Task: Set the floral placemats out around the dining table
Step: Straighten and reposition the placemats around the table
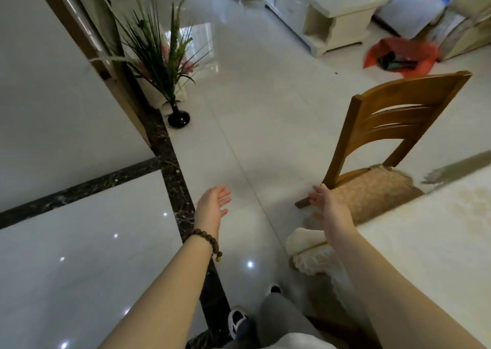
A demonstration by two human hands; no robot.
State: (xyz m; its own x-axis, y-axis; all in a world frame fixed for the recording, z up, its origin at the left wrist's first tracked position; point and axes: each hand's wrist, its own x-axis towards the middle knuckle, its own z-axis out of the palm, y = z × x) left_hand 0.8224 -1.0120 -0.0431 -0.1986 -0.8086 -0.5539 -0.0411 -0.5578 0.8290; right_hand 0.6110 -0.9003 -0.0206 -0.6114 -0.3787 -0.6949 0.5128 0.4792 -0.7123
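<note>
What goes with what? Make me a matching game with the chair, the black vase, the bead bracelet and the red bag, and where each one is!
Things:
1. wooden chair
2. black vase
3. bead bracelet
4. red bag

Places:
A. on the floor, far off by the white cabinet
B. round the wrist of the left hand
C. next to the dining table
D. on the floor, holding tall green leaves

Right pairs: 1-C, 2-D, 3-B, 4-A.
</note>
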